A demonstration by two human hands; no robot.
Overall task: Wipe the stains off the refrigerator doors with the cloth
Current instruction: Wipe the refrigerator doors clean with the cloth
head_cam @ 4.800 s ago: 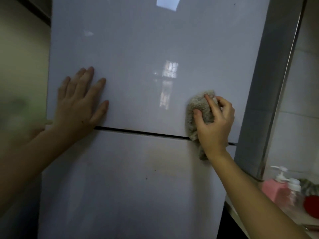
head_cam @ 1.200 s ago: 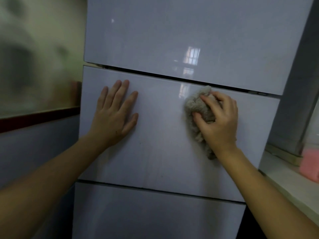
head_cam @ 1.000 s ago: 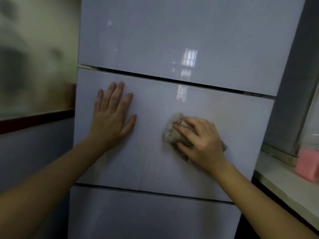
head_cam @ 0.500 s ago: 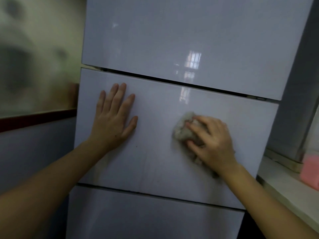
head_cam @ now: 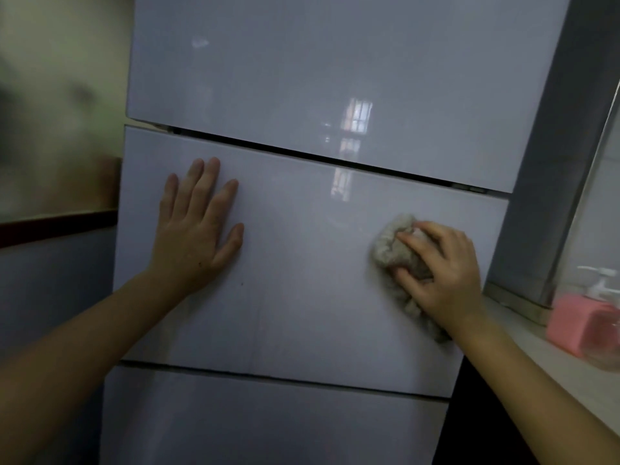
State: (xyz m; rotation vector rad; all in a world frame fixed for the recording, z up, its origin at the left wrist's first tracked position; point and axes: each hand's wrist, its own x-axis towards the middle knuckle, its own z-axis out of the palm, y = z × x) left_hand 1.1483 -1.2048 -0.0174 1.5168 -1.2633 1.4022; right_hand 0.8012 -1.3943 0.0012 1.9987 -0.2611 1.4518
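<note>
The head view looks at a pale, glossy refrigerator whose front shows 3 stacked doors split by dark horizontal gaps. The middle door serves as the landmark here. The upper door sits directly above it and carries a bright window reflection that runs down across the gap onto the middle door's top edge. The lower door sits directly below it.

The left hand lies flat on the left part of the middle door, palm against the surface, fingers spread wide and pointing up, holding nothing. Its bare forearm comes in from the lower left corner.

The right hand presses on the right part of the middle door, close to its right edge. Its fingers are curled around a bunched grey-beige cloth, which is squeezed between palm and door; part of the cloth sticks out to the left of the fingers, and a tail of it hangs below the wrist. A small dark speck shows on the middle door, just below and right of the left hand.

To the right of the middle door runs a pale desk, and on it stands a pink pump bottle with a white nozzle. To the left of the door the wall is blurred.
</note>
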